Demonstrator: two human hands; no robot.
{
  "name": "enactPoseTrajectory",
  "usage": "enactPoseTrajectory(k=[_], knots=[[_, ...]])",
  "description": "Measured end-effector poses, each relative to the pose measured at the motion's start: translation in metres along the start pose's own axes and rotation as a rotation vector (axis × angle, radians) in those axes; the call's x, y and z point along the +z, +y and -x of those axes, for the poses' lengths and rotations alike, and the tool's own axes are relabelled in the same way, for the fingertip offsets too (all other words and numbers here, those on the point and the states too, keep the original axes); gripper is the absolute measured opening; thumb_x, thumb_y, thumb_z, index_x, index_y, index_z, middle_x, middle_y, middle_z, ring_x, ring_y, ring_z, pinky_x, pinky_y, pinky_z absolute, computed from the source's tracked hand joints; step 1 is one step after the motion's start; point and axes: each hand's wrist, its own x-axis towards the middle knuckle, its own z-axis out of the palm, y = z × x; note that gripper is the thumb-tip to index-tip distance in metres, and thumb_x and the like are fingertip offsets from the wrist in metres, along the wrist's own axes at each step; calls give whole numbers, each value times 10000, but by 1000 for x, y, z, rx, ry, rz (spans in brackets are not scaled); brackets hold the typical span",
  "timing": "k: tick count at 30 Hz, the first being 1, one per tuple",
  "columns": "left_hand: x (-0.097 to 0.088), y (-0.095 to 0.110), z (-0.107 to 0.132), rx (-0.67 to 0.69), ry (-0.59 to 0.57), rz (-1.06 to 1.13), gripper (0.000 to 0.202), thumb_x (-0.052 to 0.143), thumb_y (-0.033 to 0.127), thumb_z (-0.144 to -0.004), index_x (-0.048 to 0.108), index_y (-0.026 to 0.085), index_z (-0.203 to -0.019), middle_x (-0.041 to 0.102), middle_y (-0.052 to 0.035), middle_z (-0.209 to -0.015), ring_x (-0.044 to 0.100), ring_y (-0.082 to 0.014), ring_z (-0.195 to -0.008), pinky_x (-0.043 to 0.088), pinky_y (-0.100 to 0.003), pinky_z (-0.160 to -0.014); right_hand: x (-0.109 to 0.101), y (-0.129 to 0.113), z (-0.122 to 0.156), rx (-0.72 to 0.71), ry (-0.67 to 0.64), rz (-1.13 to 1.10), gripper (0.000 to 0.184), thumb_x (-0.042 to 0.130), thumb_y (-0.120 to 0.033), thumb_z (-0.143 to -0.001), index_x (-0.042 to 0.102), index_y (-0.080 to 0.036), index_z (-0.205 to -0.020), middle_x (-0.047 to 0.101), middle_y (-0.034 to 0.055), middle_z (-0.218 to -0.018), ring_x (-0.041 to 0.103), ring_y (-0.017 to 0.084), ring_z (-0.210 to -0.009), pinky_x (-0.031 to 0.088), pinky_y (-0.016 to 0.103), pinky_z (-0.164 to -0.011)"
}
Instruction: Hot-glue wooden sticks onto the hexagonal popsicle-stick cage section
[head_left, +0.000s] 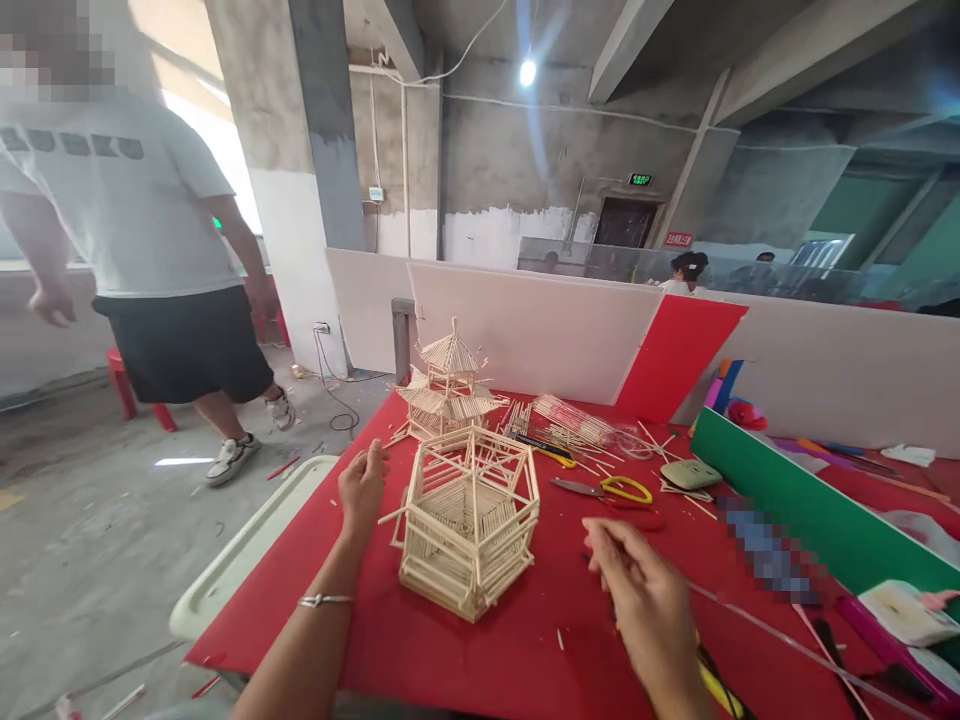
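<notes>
The left hand (pixel 362 490) reaches forward with a bangled wrist, its grip loosely curled and resting against the upper left rim of the hexagonal stick frame (pixel 469 520), which sits near the middle of the red table (pixel 465 655). The right hand (pixel 645 600) hovers low to the frame's right, fingers bunched together; what it pinches cannot be told. Bare red cloth lies between frame and right hand. Behind stand a stick pagoda (pixel 448 390) and yellow-handled scissors (pixel 607 488); the table's left edge runs close beside the left forearm.
</notes>
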Motion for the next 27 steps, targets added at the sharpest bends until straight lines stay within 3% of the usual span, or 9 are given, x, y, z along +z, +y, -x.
enactPoseTrajectory(k=[2,5,9,12,15,19,23,27], knots=[[-12,9,20,-6,67,8,462,588,591,-809,610,176,-607,666,-51,-718,578,-148,-630,453,-240,-539,19,30,36,149,160,-132,554,559,-672,-854,725,-177,-1042,611,11,-654,541,147,-549,454,252,-511],[-30,18,61,-34,149,19,457,583,610,-805,639,167,-711,681,-64,-807,606,-167,-711,476,-255,-580,46,58,63,214,142,-277,605,533,-709,-851,686,-163,-1062,545,-22,-591,506,139,-516,432,245,-478],[-48,12,123,-69,177,16,443,595,600,-805,666,168,-875,680,-58,-874,625,-182,-794,511,-286,-669,57,74,66,216,75,-310,549,525,-690,-868,637,-174,-1017,550,-31,-592,513,138,-501,440,247,-484],[-54,1,152,-76,165,3,426,591,572,-811,660,177,-953,692,-71,-961,648,-213,-905,537,-344,-799,55,82,65,179,52,-269,496,534,-646,-881,634,-179,-1016,651,30,-727,594,167,-587,490,271,-537],[-54,-6,160,-57,147,-22,387,554,501,-834,651,182,-1031,695,-93,-1063,651,-250,-1033,524,-404,-926,53,88,67,128,70,-248,431,568,-563,-884,639,-182,-1071,703,99,-955,662,204,-778,550,309,-677],[-48,-7,159,-29,89,-91,352,532,320,-810,633,185,-1120,691,-109,-1183,638,-263,-1151,484,-414,-1030,57,92,68,11,102,-213,411,526,-349,-897,579,-185,-1270,663,142,-1186,658,224,-1002,565,345,-813],[-42,-5,162,-1,7,-179,441,470,194,-794,580,186,-1222,677,-118,-1261,633,-238,-1196,468,-390,-1058,68,94,59,-52,77,-143,646,419,-146,-823,417,-191,-1467,569,160,-1390,587,242,-1217,544,406,-929],[-40,0,168,15,-11,-287,503,486,145,-779,559,215,-1271,681,-107,-1284,612,-252,-1230,443,-416,-1070,79,95,48,-105,43,-34,821,381,-52,-752,282,-197,-1554,558,133,-1426,525,242,-1309,464,464,-1059]])
